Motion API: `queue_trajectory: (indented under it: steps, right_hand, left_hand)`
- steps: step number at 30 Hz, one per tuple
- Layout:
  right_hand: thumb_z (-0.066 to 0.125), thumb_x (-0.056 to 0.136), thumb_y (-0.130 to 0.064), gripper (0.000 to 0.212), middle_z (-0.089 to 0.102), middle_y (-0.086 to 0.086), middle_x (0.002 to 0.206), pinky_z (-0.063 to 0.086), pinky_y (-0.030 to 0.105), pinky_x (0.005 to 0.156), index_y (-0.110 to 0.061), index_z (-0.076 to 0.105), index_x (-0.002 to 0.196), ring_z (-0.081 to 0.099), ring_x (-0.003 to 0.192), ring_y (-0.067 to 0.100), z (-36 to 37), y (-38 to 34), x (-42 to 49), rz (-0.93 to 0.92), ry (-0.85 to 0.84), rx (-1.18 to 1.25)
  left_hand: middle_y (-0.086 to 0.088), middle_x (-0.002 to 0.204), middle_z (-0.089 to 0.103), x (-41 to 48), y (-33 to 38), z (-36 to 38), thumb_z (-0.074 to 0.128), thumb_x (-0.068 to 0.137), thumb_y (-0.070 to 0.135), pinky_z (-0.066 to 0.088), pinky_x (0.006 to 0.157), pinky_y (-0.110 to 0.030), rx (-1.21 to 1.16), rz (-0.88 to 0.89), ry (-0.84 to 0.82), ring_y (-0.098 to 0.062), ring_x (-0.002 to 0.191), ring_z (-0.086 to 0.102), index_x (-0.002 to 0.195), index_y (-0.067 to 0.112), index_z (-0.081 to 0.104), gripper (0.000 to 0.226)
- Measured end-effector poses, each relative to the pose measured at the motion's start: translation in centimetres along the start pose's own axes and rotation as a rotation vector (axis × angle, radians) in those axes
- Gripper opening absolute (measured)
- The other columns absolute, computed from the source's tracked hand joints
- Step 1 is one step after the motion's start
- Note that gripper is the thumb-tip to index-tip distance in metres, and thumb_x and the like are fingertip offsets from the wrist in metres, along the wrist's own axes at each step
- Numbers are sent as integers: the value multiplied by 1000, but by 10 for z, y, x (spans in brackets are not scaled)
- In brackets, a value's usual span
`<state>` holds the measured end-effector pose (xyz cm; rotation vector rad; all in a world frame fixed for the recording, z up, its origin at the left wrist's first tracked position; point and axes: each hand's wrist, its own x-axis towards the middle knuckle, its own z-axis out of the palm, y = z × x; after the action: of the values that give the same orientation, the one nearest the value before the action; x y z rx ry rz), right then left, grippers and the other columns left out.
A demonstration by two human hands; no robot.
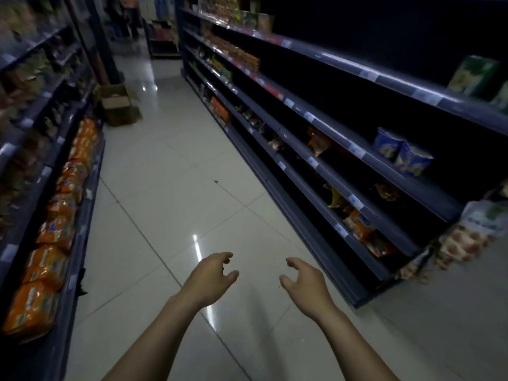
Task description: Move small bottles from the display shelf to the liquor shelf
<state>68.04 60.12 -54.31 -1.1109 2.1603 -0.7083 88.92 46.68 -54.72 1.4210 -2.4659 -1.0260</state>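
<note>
Dim snack aisle, shelves at 9 and 3 o'clock, and both the left hand [213, 273] and right hand [303, 280] hang half-curled holding nothing, no small bottles visible anywhere, so neither grip's nearer.

Glossy pale floor tiles [170, 171] mirror the light; dark shelving [324, 171] looks like matt painted metal; orange packets [41, 270] are shiny plastic; the box [118, 105] is dull cardboard
</note>
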Motion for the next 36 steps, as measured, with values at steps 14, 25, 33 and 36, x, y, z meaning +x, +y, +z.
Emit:
queue_trajectory:
  steps: [14,25,33,36]
  right_hand:
    - [68,98,-26,49,60,-7,138,41,17,95,-18,55,145,56,122,8,-175,-126,397,-145,274,102]
    - [69,96,-31,48,63,-3,137,44,10,84,-25,57,142,62,108,9,-291,-248,655,-184,510,39]
    - [68,96,-32,50,61,-9,140,35,17,92,-25,55,144,54,129,13,-404,-344,799,-162,831,-31]
    - [72,94,-30,52,64,-6,138,39,19,99,-23,57,143,58,130,13,-457,-369,829,-175,970,-77]
  left_hand:
    - [6,138,60,426,120,-168,64,96,43,50,99,-28,13,235,164,-10,116,60,147,23,51,56]
    - [3,145,56,714,208,-308,63,97,44,47,105,-32,17,493,266,-16,126,57,150,20,48,61]
    - [4,132,65,902,326,-403,69,93,35,47,101,-28,-34,838,291,-13,114,62,140,18,58,51]
    - [3,128,67,951,390,-427,70,91,36,48,101,-31,-45,974,313,-15,115,63,139,18,60,52]
